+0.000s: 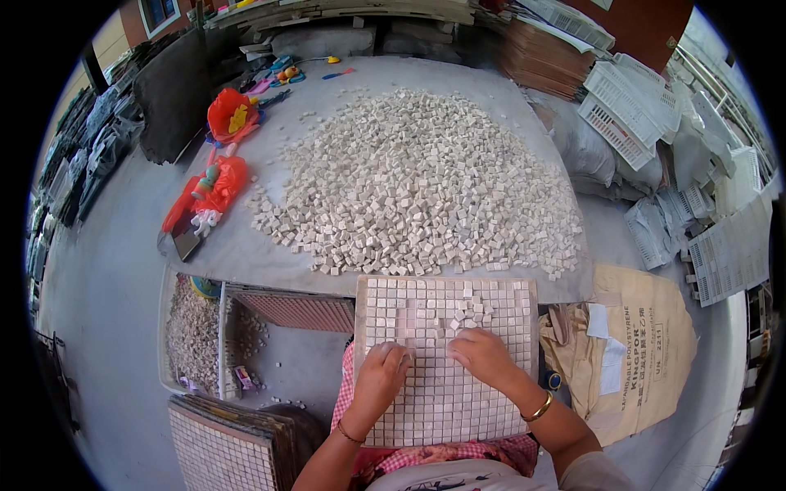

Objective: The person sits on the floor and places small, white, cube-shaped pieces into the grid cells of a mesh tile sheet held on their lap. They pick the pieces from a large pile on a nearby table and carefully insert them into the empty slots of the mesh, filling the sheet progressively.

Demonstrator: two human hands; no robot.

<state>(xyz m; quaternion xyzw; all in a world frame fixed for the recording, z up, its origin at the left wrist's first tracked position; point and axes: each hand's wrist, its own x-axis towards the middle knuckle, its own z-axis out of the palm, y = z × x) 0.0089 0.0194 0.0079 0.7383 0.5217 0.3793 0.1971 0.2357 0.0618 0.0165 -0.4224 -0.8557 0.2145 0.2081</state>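
Observation:
A gridded tray (532, 303) rests in front of me, its pockets mostly filled with small square stone tiles (458, 401). A few pockets near its upper left show a bare pinkish base. My left hand (383, 376) lies over the tray's left half, fingers curled down at the tiles; whatever is under the fingertips is hidden. My right hand (490, 360) is bent over the middle right, thumb and fingers drawn together. Just beyond its fingertips lies a small heap of loose tiles (473, 311) on top of the grid.
A large pile of stone tiles (426, 180) covers the table (286, 278) beyond the tray. Red plastic bags (221, 184) and toys lie at its left. Below left stand a white crate (223, 335) of tile pieces and stacked filled trays (221, 446). A brown sack (655, 368) lies right.

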